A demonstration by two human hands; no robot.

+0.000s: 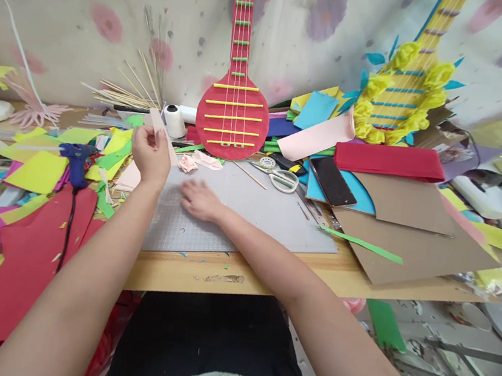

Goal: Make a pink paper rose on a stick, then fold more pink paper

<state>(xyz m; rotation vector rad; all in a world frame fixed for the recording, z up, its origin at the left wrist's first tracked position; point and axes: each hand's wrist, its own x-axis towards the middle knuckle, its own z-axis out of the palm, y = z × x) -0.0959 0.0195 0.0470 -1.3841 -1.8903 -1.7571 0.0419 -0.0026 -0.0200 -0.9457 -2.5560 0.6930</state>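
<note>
My left hand (151,154) is raised above the left end of the grey cutting mat (246,224). Its fingers pinch a pale pink paper strip (170,141) that stands tilted. My right hand (199,199) is low over the mat, palm down, slightly blurred, its fingers stretched out with nothing visible in them. Just beyond it lie a crumpled pale pink paper flower (187,164) and a folded pink paper piece (208,160). A red paper lute (233,115) with yellow bars and white strings leans upright behind the mat.
Scissors (283,180), a thin stick (251,174) and a black phone (333,181) lie to the right, near brown cardboard (409,244). A blue glue gun (75,160) rests among paper scraps at left. A yellow paper instrument (399,96) leans at back right.
</note>
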